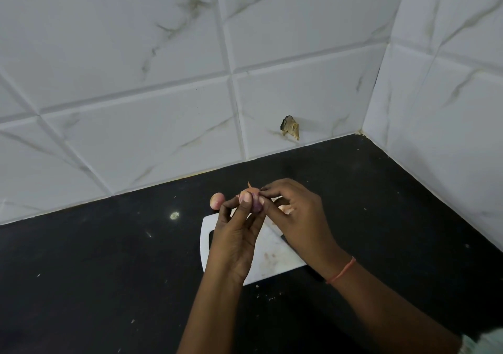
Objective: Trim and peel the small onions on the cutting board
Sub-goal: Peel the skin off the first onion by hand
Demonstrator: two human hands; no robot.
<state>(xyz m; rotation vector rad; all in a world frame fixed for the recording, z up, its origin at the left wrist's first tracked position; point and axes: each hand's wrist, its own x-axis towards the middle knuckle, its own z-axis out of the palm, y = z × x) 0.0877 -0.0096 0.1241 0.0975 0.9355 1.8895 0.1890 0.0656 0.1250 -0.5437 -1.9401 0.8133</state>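
My left hand point(236, 234) holds a small pinkish-purple onion point(255, 201) between thumb and fingertips, raised above the white cutting board point(275, 255). My right hand point(296, 215) pinches a strip of the onion's papery skin point(254, 189) at its top. A second small onion point(217, 200) lies on the black counter just beyond the board's far left corner. A piece of peel point(287, 209) shows under my right hand. A dark knife handle point(288, 242) lies on the board, mostly hidden by my right wrist.
The black counter point(109, 258) carries small crumbs and a pale spot point(174, 215). White marble-look tiled walls meet in a corner at the back right. A damaged hole in the tile point(290, 128) sits above the counter.
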